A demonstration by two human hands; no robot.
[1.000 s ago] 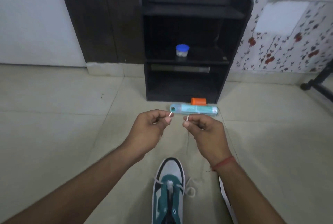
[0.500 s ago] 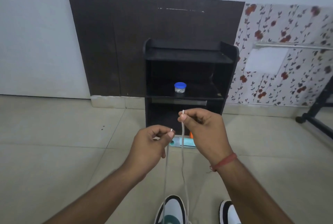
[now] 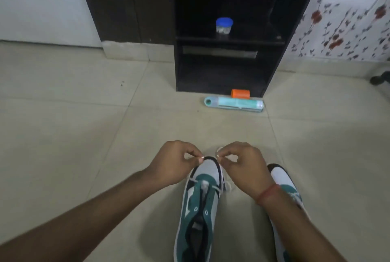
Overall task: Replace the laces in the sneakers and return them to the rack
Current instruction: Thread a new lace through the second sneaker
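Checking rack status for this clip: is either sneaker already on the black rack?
No: both sneakers lie on the tiled floor near the person, while the rack holds only a blue-lidded jar.

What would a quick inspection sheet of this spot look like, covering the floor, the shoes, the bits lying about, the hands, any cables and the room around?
Surface: pale tiled floor.
Job's things: green-and-white sneaker between the hands, white lace through only its front eyelets; second green-and-white sneaker partly under the right forearm; black wooden rack ahead.
Clutter: teal tube-shaped pack and orange cylinder on the floor by the rack; blue-lidded clear jar on its shelf.
Hands: left hand and right hand each pinch a lace tip above the toe.
Cables: nothing seen.
Surroundings: white wall, dark panel, floral wallpaper.
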